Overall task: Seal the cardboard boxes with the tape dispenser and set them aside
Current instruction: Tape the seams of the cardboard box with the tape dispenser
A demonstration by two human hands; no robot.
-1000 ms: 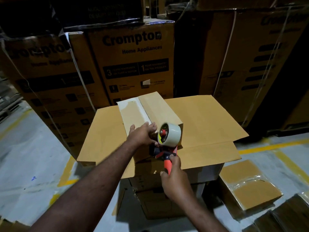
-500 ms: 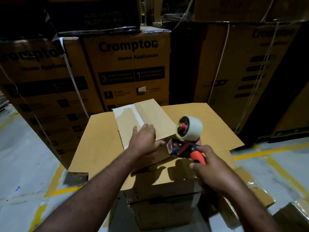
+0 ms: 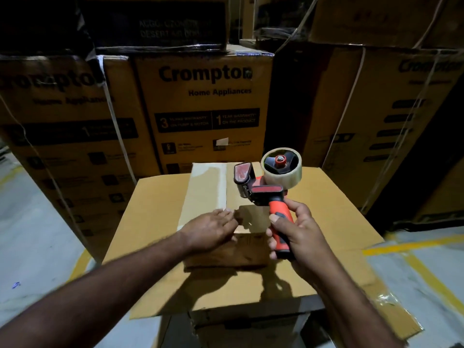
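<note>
Above small box [image 3: 213,194]: tape dispenser [image 3: 266,187] handle toward person, roll away

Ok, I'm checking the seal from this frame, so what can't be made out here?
Head view:
The small box's near seam end: under the left hand and its shadow.
The tape dispenser's loose tape end: too small.
The black carton's print: blurred, dark.
What lies under the cardboard sheet: hidden by it.
</note>
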